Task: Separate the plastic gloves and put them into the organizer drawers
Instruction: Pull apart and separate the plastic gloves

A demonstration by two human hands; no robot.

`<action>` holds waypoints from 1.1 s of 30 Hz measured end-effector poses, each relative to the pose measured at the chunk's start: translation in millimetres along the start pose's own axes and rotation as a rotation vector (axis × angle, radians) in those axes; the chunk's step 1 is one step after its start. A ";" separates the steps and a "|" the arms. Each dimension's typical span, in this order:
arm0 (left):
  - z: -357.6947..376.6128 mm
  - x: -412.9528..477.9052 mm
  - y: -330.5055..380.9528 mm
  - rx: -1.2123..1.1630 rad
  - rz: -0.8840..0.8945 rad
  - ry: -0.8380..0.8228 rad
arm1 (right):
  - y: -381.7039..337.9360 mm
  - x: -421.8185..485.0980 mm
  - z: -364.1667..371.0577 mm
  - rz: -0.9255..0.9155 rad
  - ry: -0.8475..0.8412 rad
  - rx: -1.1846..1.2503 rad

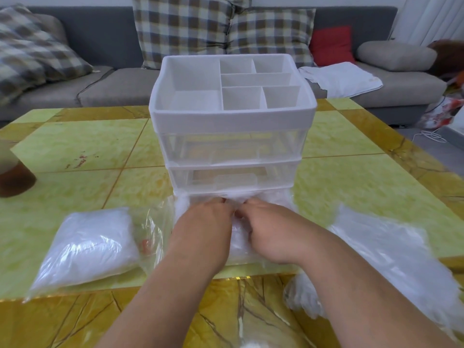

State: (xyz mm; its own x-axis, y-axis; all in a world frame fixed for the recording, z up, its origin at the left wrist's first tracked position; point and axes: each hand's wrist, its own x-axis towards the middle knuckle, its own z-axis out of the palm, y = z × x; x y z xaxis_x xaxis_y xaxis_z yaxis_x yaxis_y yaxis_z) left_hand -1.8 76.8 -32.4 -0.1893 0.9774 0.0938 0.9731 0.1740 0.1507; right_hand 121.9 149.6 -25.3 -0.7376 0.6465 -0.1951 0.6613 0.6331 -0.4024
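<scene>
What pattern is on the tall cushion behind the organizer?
The cushion has brown-and-cream checks; head view.

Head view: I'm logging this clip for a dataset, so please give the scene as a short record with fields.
organizer: white compartment tray on top, clear drawers beneath, stands on the table
upper drawers: both pushed in
left hand: pinches the plastic gloves at the organizer's bottom front
right hand: pinches the same gloves, beside the left hand
glove pack: bagged, left of the arms
glove pile: right of the arms
brown container: far left table edge
</scene>
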 end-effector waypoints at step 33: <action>44.8 -28.7 145.4 -0.054 0.461 -0.119 | 164.9 -122.6 -55.9 0.942 0.352 0.213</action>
State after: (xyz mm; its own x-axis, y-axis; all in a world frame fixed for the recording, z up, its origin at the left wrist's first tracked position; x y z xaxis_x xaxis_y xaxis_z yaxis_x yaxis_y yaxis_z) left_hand 151.0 79.4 -57.2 0.2800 0.9587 0.0504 0.9434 -0.2845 0.1705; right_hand 329.1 198.6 -17.7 0.1731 0.9515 -0.2542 0.8875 -0.2626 -0.3788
